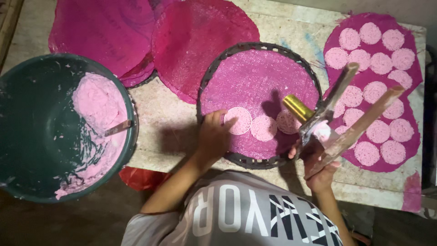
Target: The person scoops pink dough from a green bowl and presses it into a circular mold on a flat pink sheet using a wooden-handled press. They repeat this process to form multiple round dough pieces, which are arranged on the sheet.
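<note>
Left hand (213, 136) at 6 o'clock edge of round mesh tray (259, 48), fingers curled, fingertip touching leftmost pink dough disc (240, 120). Right hand (318, 171) at 4 o'clock grasping wooden stick (359, 125) and metal scraper (325, 107), gold ring mould (298, 108) beside. Green bowl (41, 136) of pink dough at 9 o'clock. Filled magenta mat (380, 91) at 3 o'clock; stacked mats (136, 32) at 11 o'clock.

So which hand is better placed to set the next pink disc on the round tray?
Probably the left hand: it is free and rests on the tray beside the row of pink discs. The right hand is full, gripping wooden sticks and a scraper.
</note>
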